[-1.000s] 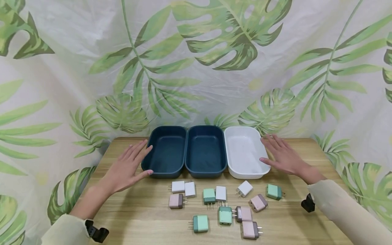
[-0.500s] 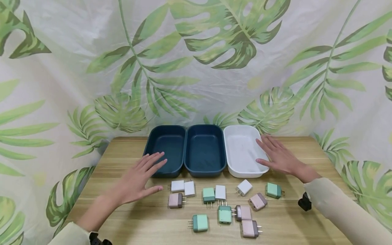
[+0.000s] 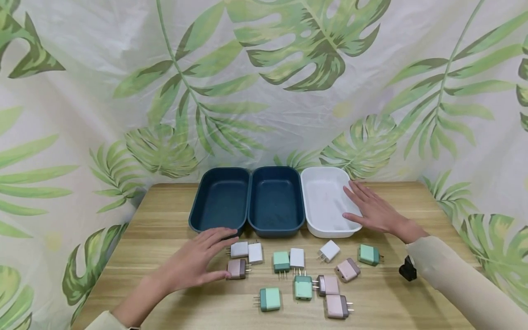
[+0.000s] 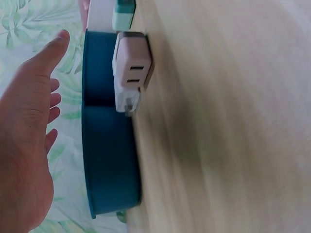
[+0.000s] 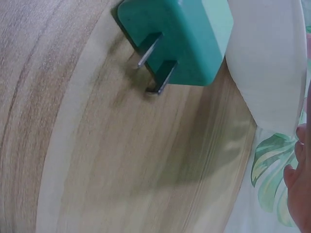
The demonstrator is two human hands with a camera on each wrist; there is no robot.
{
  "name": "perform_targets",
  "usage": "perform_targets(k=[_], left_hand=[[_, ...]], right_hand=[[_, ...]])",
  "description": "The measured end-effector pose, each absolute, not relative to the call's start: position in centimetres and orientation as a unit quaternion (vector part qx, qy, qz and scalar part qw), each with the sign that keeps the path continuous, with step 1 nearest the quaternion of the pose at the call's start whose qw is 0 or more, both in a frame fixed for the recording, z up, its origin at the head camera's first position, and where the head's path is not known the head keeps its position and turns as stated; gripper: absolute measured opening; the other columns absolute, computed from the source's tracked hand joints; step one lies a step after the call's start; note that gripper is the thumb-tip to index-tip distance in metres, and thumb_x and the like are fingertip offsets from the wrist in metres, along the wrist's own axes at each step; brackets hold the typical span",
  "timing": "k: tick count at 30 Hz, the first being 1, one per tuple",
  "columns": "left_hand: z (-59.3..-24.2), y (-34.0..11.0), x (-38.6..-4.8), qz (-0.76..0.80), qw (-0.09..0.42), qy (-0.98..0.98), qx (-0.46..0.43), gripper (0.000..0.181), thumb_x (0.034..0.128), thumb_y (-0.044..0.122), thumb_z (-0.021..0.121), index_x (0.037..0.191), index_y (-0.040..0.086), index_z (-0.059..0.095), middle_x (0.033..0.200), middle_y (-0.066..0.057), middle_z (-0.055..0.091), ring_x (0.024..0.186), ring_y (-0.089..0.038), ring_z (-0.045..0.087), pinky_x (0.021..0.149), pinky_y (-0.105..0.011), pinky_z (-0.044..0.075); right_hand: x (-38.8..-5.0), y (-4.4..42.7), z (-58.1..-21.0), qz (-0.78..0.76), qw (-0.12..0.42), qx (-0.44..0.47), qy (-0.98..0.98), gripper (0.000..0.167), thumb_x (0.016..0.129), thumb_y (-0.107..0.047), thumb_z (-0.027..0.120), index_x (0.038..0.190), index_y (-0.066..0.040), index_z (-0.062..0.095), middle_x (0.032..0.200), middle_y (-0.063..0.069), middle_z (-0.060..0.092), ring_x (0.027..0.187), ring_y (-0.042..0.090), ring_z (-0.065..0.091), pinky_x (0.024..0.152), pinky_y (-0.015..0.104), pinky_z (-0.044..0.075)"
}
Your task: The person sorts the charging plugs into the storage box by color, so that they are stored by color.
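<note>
My left hand [image 3: 195, 259], fingers extended, hovers left of a pink charger plug [image 3: 236, 269] and two white charger plugs [image 3: 239, 250]. It holds nothing; in the left wrist view the pink plug [image 4: 133, 60] shows two USB ports. My right hand [image 3: 377, 211] is held flat with fingers spread over the right side of the white tray [image 3: 326, 229], holding nothing. Nearest below it lies a green charger plug [image 3: 368, 255], whose prongs show large in the right wrist view. Several more green, white and pink plugs lie scattered across the middle, such as a green one [image 3: 270, 299].
Two dark blue trays [image 3: 218, 172] and the white tray stand side by side at the back of the wooden table [image 3: 165, 206]. Behind them hangs a leaf-print cloth [image 3: 288, 123]. A small black device [image 3: 408, 269] is under the right wrist.
My left hand has come down and right, from beside the left blue tray to beside the pink and white plugs. My right hand has shifted slightly left. The plugs lie unmoved.
</note>
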State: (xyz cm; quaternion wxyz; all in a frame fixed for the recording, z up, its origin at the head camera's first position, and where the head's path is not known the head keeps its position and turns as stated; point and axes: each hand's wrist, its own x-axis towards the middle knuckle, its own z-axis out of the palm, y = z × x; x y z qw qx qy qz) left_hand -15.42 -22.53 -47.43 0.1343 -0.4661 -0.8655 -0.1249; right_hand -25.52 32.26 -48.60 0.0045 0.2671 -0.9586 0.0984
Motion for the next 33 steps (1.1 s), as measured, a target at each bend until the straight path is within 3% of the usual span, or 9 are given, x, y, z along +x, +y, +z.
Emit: perform_targets(k=[5, 11, 22, 33], left_hand=[[-48.3, -22.1, -14.8, -0.151, 0.115, -0.866, -0.463, 0.077, 0.0890, 0.051, 0.084, 0.153, 0.018, 0.056, 0.156, -0.003, 0.052, 0.140, -0.021, 0.053, 0.108, -0.049, 0.053], [-49.6, -21.8, -14.3, -0.181, 0.100, -0.863, -0.461, 0.072, 0.0837, 0.041, 0.091, 0.145, 0.015, 0.063, 0.148, -0.005, 0.059, 0.132, -0.017, 0.058, 0.101, -0.046, 0.057], [-51.1, -21.8, -14.3, -0.210, 0.093, -0.858, -0.459, 0.063, 0.0874, 0.041, 0.089, 0.139, 0.011, 0.068, 0.135, -0.001, 0.064, 0.121, -0.016, 0.063, 0.097, -0.041, 0.059], [-51.6, -21.3, -14.3, -0.223, 0.053, -0.870, -0.436, 0.056, 0.0863, 0.036, 0.090, 0.134, 0.011, 0.073, 0.127, 0.004, 0.064, 0.111, -0.007, 0.061, 0.089, -0.030, 0.059]], right_hand=[[-25.6, 32.2, -48.6, 0.108, 0.001, 0.267, -0.958, 0.088, 0.105, -0.051, 0.060, 0.168, 0.000, 0.024, 0.174, 0.027, 0.014, 0.161, 0.047, 0.013, 0.127, 0.064, 0.017], [-25.7, 32.2, -48.9, 0.099, -0.001, 0.267, -0.959, 0.090, 0.105, -0.053, 0.060, 0.168, 0.000, 0.022, 0.175, 0.025, 0.011, 0.162, 0.045, 0.012, 0.127, 0.063, 0.019], [-25.8, 32.4, -49.3, 0.095, -0.007, 0.262, -0.960, 0.093, 0.105, -0.052, 0.059, 0.167, 0.004, 0.018, 0.176, 0.024, 0.008, 0.163, 0.043, 0.009, 0.128, 0.060, 0.018], [-25.5, 32.1, -49.0, 0.105, -0.015, 0.256, -0.961, 0.094, 0.106, -0.053, 0.058, 0.167, 0.007, 0.016, 0.176, 0.024, 0.007, 0.163, 0.042, 0.009, 0.130, 0.058, 0.016]])
